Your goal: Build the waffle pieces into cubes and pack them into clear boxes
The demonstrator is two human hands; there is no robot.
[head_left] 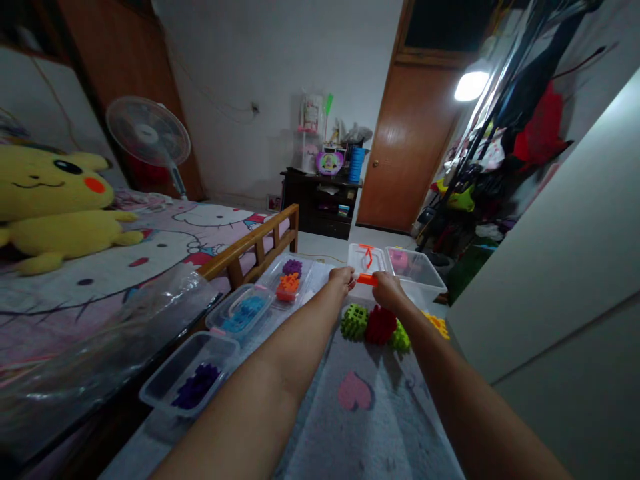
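My left hand (343,278) and my right hand (389,291) are stretched out over the far part of the table, fingers closed at opposite ends of an orange strip (367,279). Whether the strip belongs to a larger plastic part, I cannot tell. Just behind it lies a clear lid (356,252) with an orange handle (369,256). Nearer me sit a green block cluster (355,323), a dark red one (381,325) and another green one (400,338). Yellow pieces (437,325) show to the right of my right forearm.
Left along the table stand clear boxes with purple pieces (197,386), blue pieces (245,313), and orange pieces (288,287) beside a purple cluster (292,267). A clear bin (425,275) holding something pink stands back right. A wooden bed rail (250,248) borders the left; a white cabinet (565,267) the right.
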